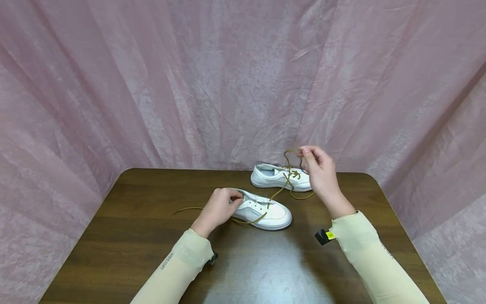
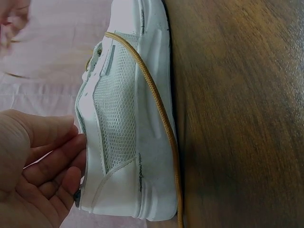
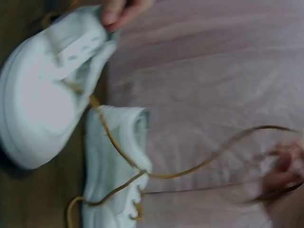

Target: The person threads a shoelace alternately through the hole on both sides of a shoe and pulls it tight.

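Note:
A white sneaker [image 1: 276, 216] lies on the table with its toe to the right. At its ankle opening, my left hand [image 1: 219, 207] pinches the collar edge between thumb and fingers. A brown shoelace [image 3: 190, 170] passes through the front eyelets, the other holes being bare. One lace end trails along the shoe's near side, as the left wrist view shows. Raised above and right of the shoe, my right hand [image 1: 322, 169] pinches the other length of lace, which hangs in a loop. That hand is blurred in the right wrist view.
Behind stands a second white sneaker [image 1: 265, 181], its brown lace tied; the right hand partly covers its toe. Some loose lace lies in front of it. Both shoes are on a brown wooden table [image 1: 152, 253], with a pink curtain [image 1: 228, 84] hanging behind its back edge.

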`<move>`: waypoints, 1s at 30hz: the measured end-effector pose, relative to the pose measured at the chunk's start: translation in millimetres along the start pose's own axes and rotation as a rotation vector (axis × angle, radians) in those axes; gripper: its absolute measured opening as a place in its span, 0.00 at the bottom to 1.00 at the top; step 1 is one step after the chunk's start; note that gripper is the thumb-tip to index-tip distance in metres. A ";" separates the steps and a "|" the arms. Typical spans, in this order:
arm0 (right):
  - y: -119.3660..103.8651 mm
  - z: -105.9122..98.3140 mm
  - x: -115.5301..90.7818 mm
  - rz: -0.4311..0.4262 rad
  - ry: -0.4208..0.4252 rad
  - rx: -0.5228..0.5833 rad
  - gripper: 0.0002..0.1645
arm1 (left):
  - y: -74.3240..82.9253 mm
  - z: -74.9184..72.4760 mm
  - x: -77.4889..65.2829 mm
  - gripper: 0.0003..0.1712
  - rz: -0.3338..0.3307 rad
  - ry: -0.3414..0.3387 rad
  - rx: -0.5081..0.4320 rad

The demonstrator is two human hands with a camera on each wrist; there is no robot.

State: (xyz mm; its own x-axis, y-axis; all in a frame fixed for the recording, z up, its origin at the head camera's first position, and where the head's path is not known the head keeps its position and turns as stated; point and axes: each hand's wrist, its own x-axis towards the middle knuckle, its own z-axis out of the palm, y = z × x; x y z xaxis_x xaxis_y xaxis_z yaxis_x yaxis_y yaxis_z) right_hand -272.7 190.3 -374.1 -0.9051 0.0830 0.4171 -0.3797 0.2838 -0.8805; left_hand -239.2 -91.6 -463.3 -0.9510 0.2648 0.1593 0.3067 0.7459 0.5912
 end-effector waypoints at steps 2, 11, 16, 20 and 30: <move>9.5 5.2 -6.5 0.069 -0.151 -0.257 0.20 | 0.4 0.0 0.0 0.07 -0.002 -0.002 0.000; 45.5 19.6 -29.0 0.146 -0.400 -0.545 0.10 | 2.4 1.9 1.5 0.07 0.009 -0.008 -0.005; 75.8 12.8 -37.4 0.192 -0.570 -0.829 0.14 | 1.9 6.4 0.1 0.06 0.043 0.020 0.023; 97.4 6.5 -42.5 0.218 -0.682 -0.922 0.19 | 2.2 8.0 0.2 0.07 0.070 0.026 0.028; 111.4 1.1 -42.5 0.273 -0.445 -1.004 0.24 | 5.1 8.3 0.5 0.07 0.053 0.013 0.048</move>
State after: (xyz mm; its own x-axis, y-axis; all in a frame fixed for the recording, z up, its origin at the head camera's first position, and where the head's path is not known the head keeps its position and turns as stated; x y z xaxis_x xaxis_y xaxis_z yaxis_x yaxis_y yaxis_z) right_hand -276.8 217.3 -490.2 -0.9980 -0.0303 -0.0554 -0.0145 0.9637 -0.2666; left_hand -237.8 -82.6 -466.8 -0.9339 0.2965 0.1998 0.3574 0.7597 0.5432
